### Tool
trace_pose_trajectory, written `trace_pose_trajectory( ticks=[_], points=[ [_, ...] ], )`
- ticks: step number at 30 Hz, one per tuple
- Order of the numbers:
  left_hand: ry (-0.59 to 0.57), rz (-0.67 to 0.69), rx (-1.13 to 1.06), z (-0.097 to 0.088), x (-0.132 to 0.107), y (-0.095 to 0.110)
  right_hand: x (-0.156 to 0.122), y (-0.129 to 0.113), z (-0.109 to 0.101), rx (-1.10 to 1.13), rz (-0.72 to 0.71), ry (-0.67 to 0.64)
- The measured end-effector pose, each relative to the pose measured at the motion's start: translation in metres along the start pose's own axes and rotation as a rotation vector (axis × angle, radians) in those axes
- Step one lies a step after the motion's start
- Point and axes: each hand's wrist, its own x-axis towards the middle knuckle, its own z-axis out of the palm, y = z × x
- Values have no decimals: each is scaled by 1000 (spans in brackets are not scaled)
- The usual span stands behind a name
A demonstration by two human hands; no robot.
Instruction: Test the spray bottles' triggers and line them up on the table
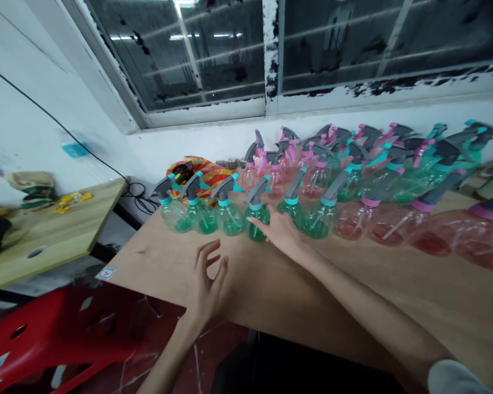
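Right arm's (373,306) fingers (258,223) touch a green bottle (253,233) near pink bottles (350,220) holding tubes (392,229).

A wide, light-brown wooden table (156,262) stretches from the lower left of the frame to the right edge. A small white sticker with a blue border (105,273) is on its left corner. Along the middle of the frame stands a row of rounded, see-through plastic spray bottles: six green ones with grey triggers and turquoise collars (230,220), then, toward the right edge, several pinkish-red ones with pink collars (388,230). Behind them, a crowded group of pink and green spray bottles (316,180) fills the table's far side. A crumpled red-and-yellow patterned bag (213,169) sits behind the leftmost green bottles.
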Motion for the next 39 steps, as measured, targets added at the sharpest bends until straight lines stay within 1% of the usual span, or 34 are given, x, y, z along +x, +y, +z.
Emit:
trace_pose_trajectory(
  ticks=[2, 4, 7, 9, 12, 16, 19, 22, 23, 26, 28, 30, 32, 35, 39],
  points=[
    [-46, -23, -13, -2, -3, 5, -10, -2, -1, 0, -15, -19],
    [-90, -42, -34, 1, -2, 6, -23, -2, -3, -3, -33, -43],
    [-166, -42, -100, 13, 4, 10, -48, -2, -9, -18, -66, -80],
    [-224, -50, -162, 25, 9, 18, -67, 1, -16, -35, -87, -96],
    [-313, -60, -225, 43, 15, 38, -95, 7, -28, -67, -89, -97],
    [-398, -5, -303, 63, 18, 71, -125, 18, -46, -112, -87, -72],
    [-492, 32, -295, 76, 18, 92, -141, 27, -57, -201, -96, -31],
    [-581, 53, -278, 90, 15, 105, -152, 36, -66, -273, -82, -7],
    [-578, 71, -280, 96, 14, 108, -155, 39, -69, -281, -75, -6],
    [-496, 161, -288, 114, 9, 110, -162, 52, -77, -291, -80, 12],
    [-450, 197, -282, 123, 6, 109, -167, 65, -82, -287, -112, 37],
    [-438, 212, -276, 129, 4, 109, -171, 83, -84, -267, -142, 60],
    [-436, 212, -272, 131, 3, 109, -175, 104, -84, -244, -152, 86],
    [-439, 187, -268, 131, 2, 110, -177, 136, -77, -202, -164, 137],
    [-449, 192, -276, 128, 4, 112, -174, 165, -62, -208, -133, 254]
  ],
)
